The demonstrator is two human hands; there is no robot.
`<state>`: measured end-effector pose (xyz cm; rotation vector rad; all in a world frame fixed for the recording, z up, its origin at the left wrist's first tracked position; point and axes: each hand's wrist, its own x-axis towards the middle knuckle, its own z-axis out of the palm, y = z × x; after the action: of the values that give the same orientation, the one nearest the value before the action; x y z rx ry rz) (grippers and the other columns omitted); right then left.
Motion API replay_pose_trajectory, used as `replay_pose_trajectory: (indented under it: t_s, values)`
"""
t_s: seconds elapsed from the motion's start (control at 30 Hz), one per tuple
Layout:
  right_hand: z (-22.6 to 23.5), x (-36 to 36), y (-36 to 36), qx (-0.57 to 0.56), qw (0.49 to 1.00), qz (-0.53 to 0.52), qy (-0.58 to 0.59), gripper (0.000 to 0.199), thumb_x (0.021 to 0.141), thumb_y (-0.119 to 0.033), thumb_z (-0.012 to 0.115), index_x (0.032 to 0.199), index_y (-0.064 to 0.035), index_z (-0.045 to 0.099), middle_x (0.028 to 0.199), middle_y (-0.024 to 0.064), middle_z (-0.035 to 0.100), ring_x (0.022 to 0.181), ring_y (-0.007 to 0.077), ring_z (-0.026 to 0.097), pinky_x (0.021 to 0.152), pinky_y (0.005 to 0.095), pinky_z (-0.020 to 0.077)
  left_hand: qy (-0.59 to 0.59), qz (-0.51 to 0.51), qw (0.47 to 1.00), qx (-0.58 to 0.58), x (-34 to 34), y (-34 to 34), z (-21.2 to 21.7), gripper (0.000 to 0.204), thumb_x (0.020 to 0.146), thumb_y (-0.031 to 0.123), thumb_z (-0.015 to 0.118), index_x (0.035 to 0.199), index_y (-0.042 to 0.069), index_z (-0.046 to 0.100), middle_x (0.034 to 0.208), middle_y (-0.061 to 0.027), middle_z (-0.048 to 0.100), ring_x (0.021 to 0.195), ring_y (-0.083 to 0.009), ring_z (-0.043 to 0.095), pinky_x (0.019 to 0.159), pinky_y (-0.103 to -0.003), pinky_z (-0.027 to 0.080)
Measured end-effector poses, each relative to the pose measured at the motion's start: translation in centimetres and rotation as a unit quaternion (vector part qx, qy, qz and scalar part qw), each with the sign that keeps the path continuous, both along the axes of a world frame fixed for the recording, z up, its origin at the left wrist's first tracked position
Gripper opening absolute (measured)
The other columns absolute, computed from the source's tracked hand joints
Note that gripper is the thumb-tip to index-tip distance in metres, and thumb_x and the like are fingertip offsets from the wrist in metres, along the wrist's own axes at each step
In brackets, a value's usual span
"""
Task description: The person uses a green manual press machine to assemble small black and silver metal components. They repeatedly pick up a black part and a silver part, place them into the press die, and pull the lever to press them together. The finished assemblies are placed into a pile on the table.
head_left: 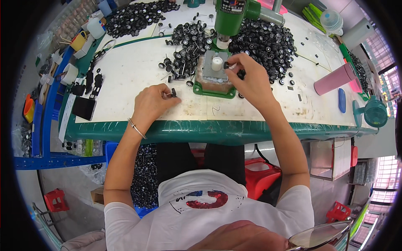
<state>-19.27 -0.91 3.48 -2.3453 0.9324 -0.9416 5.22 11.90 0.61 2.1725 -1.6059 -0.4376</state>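
My left hand [153, 103] is over the white table, left of the green press [229, 21]. Its fingers are closed on a small black wheel with a thin metal axle [173, 93]. Beside the press's round white seat [217, 63], my right hand [250, 75] pinches a small black wheel [227, 65]. Another dark wheel [241, 74] shows by the palm of that hand; whether the hand holds it I cannot tell. The white seat stands on a grey metal block [208, 74] below the press's ram [223, 41].
Heaps of black wheels [268, 46] lie behind and beside the press, with a loose pile [184, 50] to its left. A pink bottle [334, 78], a blue case [342, 100] and a small green fan [374, 112] sit at right. A black phone [85, 108] lies at left.
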Motion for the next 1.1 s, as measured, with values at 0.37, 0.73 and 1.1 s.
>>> replay_pose_trajectory:
  t_s: [0.37, 0.73, 1.1]
  values:
    - [-0.2, 1.9, -3.5, 0.177, 0.984, 0.033, -0.005, 0.034, 0.076, -0.021, 0.073, 0.103, -0.0018, 0.065, 0.098, 0.0051, 0.061, 0.072, 0.0141, 0.052, 0.072, 0.0283, 0.047, 0.543, -0.033, 0.828, -0.138, 0.9, -2.0, -0.6, 0.012, 0.079, 0.01, 0.074, 0.087, 0.005, 0.067, 0.081, 0.0012, 0.062, 0.065, -0.0062, 0.053, 0.053, -0.021, 0.039]
    - [-0.6, 2.3, -2.7, 0.067, 0.996, 0.04, -0.04, 0.027, 0.08, -0.02, 0.07, 0.101, -0.0043, 0.067, 0.093, 0.0067, 0.057, 0.072, 0.0156, 0.054, 0.069, 0.0295, 0.0466, 0.695, -0.074, 0.705, -0.12, -2.8, -8.1, 1.5, 0.013, 0.084, 0.002, 0.066, 0.097, 0.004, 0.063, 0.098, -0.0111, 0.068, 0.086, -0.0133, 0.067, 0.069, -0.021, 0.054]
    - [-1.5, 1.4, -3.1, 0.187, 0.969, 0.051, -0.149, 0.048, 0.086, -0.018, 0.067, 0.129, -0.0026, 0.051, 0.097, 0.0025, 0.056, 0.073, 0.008, 0.054, 0.069, 0.0247, 0.0467, 0.606, -0.079, 0.769, -0.188, -4.8, -9.9, 2.0, 0.012, 0.077, 0.007, 0.075, 0.088, 0.005, 0.07, 0.081, -0.0001, 0.067, 0.07, -0.0049, 0.056, 0.065, -0.02, 0.043]
